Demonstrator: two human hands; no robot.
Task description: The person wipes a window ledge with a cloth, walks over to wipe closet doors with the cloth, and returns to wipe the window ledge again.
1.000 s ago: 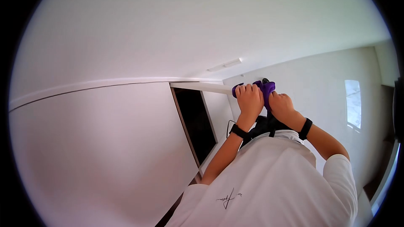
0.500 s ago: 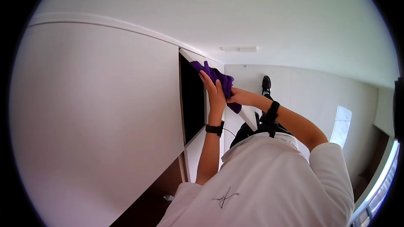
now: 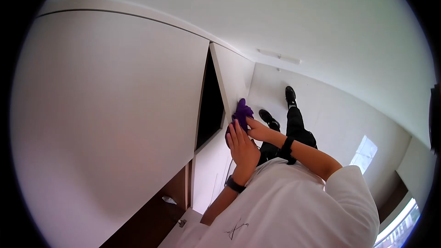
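A crumpled purple cloth (image 3: 243, 110) lies against the edge of a white cabinet door (image 3: 232, 66) that stands ajar. My left hand (image 3: 244, 149) rests on the cloth's near side, its fingers stretched out flat and close together. From the other side, my right hand (image 3: 261, 131) grips the cloth, thumb and fingers closed on it. Part of the cloth is hidden behind my left fingers. Beside the door, a dark gap (image 3: 212, 105) shows the cabinet's inside, too black to make out.
A large white panel (image 3: 115, 92) fills the left. Below it is a brown compartment (image 3: 151, 213) with a small whitish item (image 3: 169, 200) and a metal hinge (image 3: 182, 223). My black shoes (image 3: 290, 95) stand on the pale floor (image 3: 330, 110). A window (image 3: 404, 225) is at lower right.
Both hands and the cloth have moved down along the door edge, closer to my body. The door's angle looks different and the dark gap narrower. The camera view has also shifted.
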